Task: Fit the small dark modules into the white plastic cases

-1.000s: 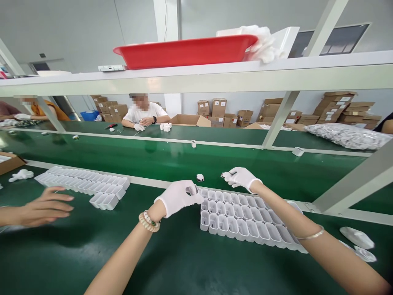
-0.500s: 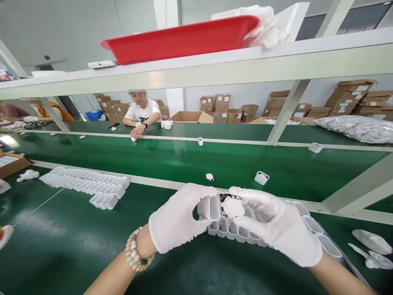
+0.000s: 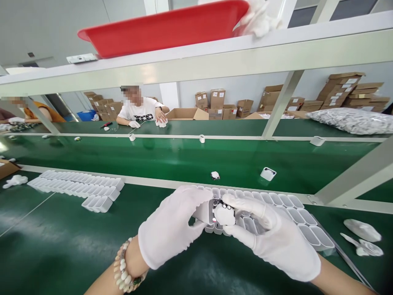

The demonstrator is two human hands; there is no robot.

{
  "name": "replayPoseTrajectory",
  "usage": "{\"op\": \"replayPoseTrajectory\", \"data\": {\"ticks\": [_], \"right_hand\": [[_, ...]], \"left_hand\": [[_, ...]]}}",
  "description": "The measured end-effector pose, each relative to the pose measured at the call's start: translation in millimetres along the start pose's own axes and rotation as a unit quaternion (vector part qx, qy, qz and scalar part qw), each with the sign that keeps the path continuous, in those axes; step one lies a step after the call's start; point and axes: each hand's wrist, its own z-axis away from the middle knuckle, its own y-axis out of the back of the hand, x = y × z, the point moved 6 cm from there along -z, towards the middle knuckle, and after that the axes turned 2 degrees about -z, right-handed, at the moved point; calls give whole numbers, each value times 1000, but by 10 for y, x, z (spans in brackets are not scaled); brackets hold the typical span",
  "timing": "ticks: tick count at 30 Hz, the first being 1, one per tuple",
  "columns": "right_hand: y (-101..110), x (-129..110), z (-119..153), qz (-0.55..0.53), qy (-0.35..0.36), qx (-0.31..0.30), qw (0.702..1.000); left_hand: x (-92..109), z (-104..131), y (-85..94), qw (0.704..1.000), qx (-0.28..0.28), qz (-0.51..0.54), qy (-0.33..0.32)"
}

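Both of my hands wear white gloves. My left hand (image 3: 175, 225) grips a white plastic housing (image 3: 203, 212) lying on its side, its mouth turned to the right. Between thumb and fingers, my right hand (image 3: 270, 229) holds a small circuit module (image 3: 224, 214) with a round white disc and dark electronic parts. The module's left edge is at the mouth of the housing; how deep it sits inside, I cannot tell. Below and behind my hands stand rows of open white housings (image 3: 294, 201), partly covered by my right hand.
A green conveyor belt (image 3: 172, 159) runs across, carrying another module (image 3: 215, 175) and a filled housing (image 3: 268, 173). More housings (image 3: 101, 203) stand in rows at left. White gloves (image 3: 362, 230) lie at right. A shelf with a red tray (image 3: 166, 28) hangs overhead. A co-worker (image 3: 141, 110) sits opposite.
The housing and module have come together, the module's edge now meeting the housing's mouth. The camera view has shifted slightly. Items on the belt appear a little further right.
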Motion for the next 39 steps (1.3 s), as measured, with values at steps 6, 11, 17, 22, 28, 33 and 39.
{"op": "replayPoseTrajectory", "data": {"ticks": [6, 11, 17, 22, 28, 33, 39], "right_hand": [[0, 3, 3, 35, -42, -13, 998], [-5, -7, 18, 54, -66, -21, 996], [-91, 19, -7, 74, -81, -69, 992], [-38, 31, 6, 97, -8, 23, 995], [-166, -20, 39, 198, 37, 6, 980], [-264, -4, 89, 199, 21, -17, 980], [-330, -67, 138, 165, 95, 15, 982]], "left_hand": [[47, -19, 9, 1000, 10, -18, 7], [59, -51, 10, 1000, 6, -19, 9], [67, -55, 7, 1000, -1, -2, 13], [25, -3, -4, 997, 42, 15, 56], [19, 21, -43, 995, 67, 49, 53], [21, 41, -37, 990, 102, 63, 69], [96, 51, -90, 988, 128, 83, 24]]}}
